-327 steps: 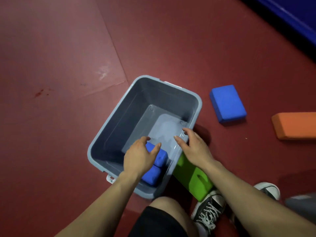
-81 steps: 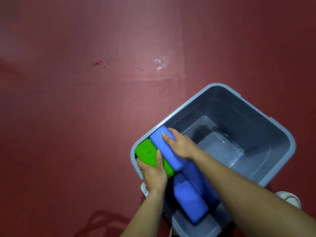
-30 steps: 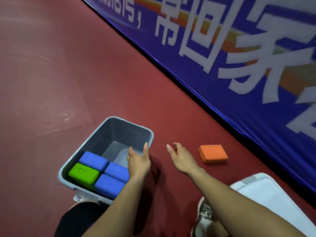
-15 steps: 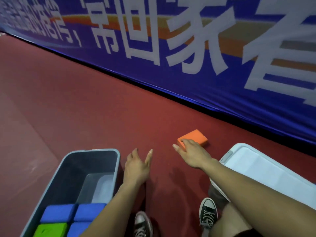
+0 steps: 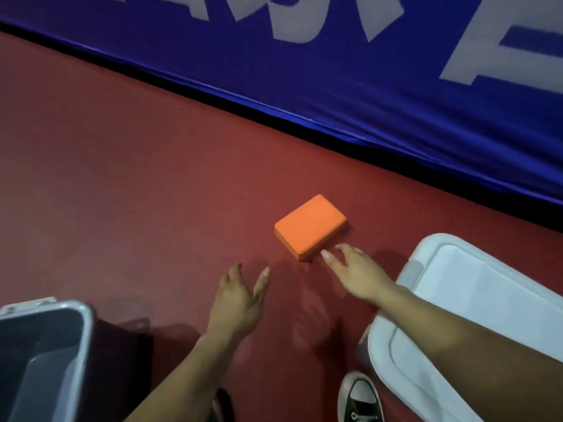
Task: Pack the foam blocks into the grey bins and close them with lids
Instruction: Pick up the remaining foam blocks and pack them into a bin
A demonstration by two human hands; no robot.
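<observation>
1 orange foam block (image 5: 310,226) is seen lying flat on the red floor (image 5: 122,178), broad face up, just short of the blue banner (image 5: 335,86) that runs along the floor's far edge. Its long axis is set on a diagonal, from the near-left corner up toward the far right, roughly in line with the banner's lower edge. The right hand (image 5: 355,271) is held just beside the block's near-right short end, its fingers (image 5: 327,255) spread and empty; whether a fingertip touches the block cannot be told. The left hand (image 5: 239,295) is held apart from the block, to its near left, palm down, with fingers spread and nothing gripped. The grey bin (image 5: 76,336) is seen at the lower left, open, and a white lid (image 5: 457,269) lies at the right under the right forearm.

The block is judged to be light, soft and slightly compressible, with a matte surface that is unlikely to slip. It is best taken across its 2 long sides, thumb on one and fingers on the other, so that 1 hand is enough. Little squeeze is judged to be needed.
</observation>
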